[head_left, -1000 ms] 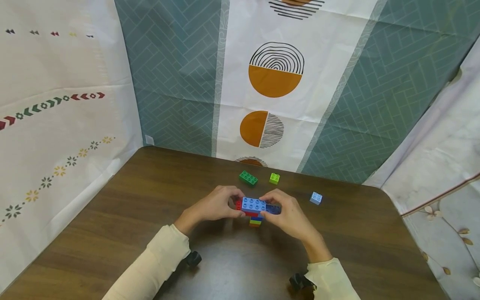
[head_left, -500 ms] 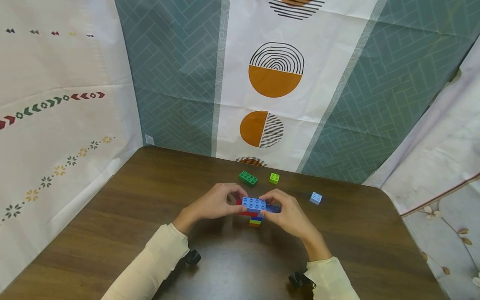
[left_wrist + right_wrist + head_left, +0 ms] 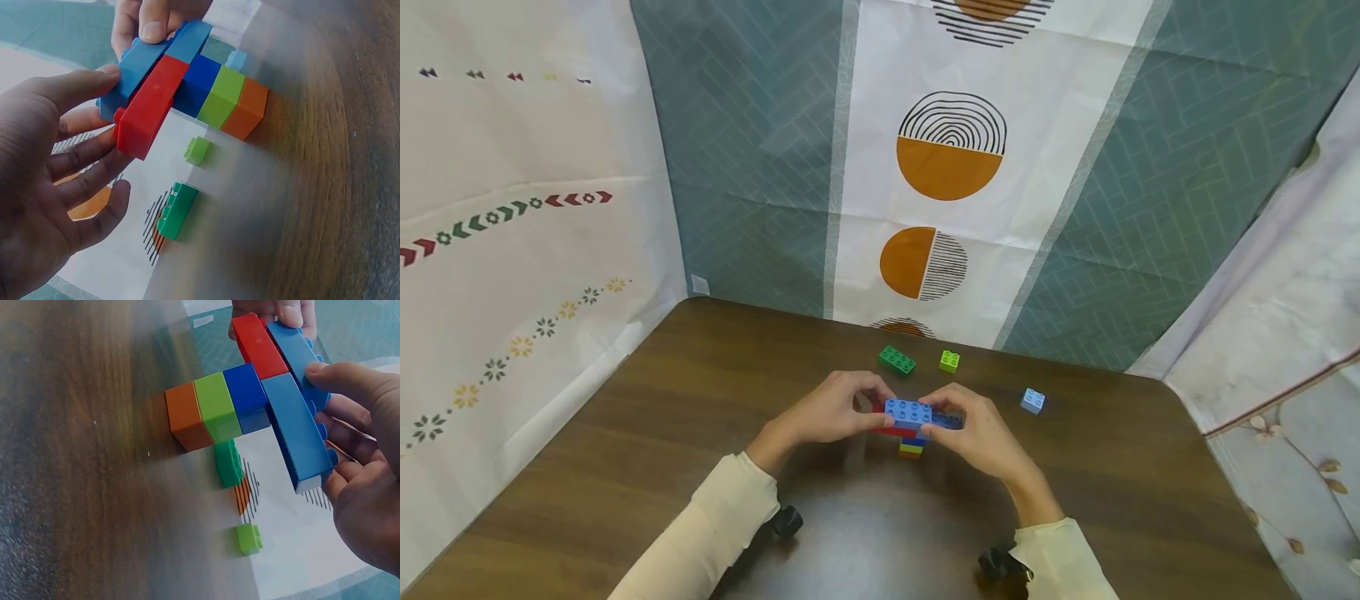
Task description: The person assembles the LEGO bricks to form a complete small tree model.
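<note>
"Where are the hands?"

"Both are meeting at a light-blue top brick (image 3: pixel 908 412) mid-table (image 3: pixel 850 517). The left hand (image 3: pixel 838 408) is pinching its left end and the right hand (image 3: pixel 973 429) its right end, each placing a thumb on the near face and fingers on the far side, spread just as wide as the brick."

"How is it lying?"

"Its long axis is running left to right, between the hands, so neither hand is nearer. It is bridging a red brick (image 3: pixel 150 106) on the left and a blue right brick (image 3: pixel 300 434), which is jutting out on the right."

"What are the wrist views adding?"

"The parts below. The red and right bricks are meeting end to end above a dark-blue block (image 3: pixel 197 84), with a lime block (image 3: pixel 222 94) under that and an orange block (image 3: pixel 245 111) lowest. The head view is hiding that join but showing the studs on top. Whether the top brick is sitting flush, I cannot tell; a dark line is showing beneath it."

"Anything loose?"

"A green brick (image 3: pixel 897 360) and a small lime brick (image 3: pixel 949 361) are lying beyond the hands; a pale brick (image 3: pixel 1033 401) is lying to the right."
</note>
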`<control>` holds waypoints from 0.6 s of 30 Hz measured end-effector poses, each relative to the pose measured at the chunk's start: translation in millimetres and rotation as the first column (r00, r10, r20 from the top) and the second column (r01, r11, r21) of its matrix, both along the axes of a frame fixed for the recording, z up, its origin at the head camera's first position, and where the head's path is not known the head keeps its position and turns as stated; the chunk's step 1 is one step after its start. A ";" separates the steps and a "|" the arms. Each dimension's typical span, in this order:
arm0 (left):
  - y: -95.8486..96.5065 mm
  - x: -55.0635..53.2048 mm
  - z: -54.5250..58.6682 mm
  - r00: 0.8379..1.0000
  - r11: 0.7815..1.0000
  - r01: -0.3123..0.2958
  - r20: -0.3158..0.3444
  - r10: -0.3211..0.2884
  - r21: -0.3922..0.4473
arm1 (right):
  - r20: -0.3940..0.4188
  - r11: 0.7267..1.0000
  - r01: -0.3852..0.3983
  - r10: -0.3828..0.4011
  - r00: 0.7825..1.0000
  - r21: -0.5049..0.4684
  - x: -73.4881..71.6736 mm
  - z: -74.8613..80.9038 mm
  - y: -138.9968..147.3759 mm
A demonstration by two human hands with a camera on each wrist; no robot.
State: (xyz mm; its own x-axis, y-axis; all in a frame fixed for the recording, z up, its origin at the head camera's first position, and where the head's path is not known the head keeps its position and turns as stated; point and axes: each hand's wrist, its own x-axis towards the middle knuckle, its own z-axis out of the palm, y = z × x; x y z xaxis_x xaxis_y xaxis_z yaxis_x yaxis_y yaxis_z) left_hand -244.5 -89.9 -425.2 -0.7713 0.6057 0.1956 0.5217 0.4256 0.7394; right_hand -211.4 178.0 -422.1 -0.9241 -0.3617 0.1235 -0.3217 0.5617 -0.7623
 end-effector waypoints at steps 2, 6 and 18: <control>0.4 0.3 -0.4 1.000 1.000 0.002 -0.001 -0.002 -0.002 | -0.004 1.000 0.002 -0.002 1.000 -0.001 0.3 -0.3 0.5; 0.4 1.9 0.5 1.000 1.000 -0.010 -0.013 0.010 -0.005 | -0.003 1.000 -0.001 0.001 1.000 -0.002 -0.3 -1.6 0.0; 3.3 3.7 2.0 0.999 0.999 -0.041 -0.008 0.041 -0.033 | -0.021 1.000 0.006 -0.006 1.000 -0.003 -0.5 -2.8 -1.0</control>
State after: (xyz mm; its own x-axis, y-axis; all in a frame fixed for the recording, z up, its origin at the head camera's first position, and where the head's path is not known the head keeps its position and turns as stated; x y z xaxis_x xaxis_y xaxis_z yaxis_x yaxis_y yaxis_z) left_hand -240.8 -86.6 -423.2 -0.7941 0.5800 0.1816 0.5088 0.4709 0.7207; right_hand -211.8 177.0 -424.8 -0.9235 -0.3555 0.1440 -0.3341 0.5612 -0.7573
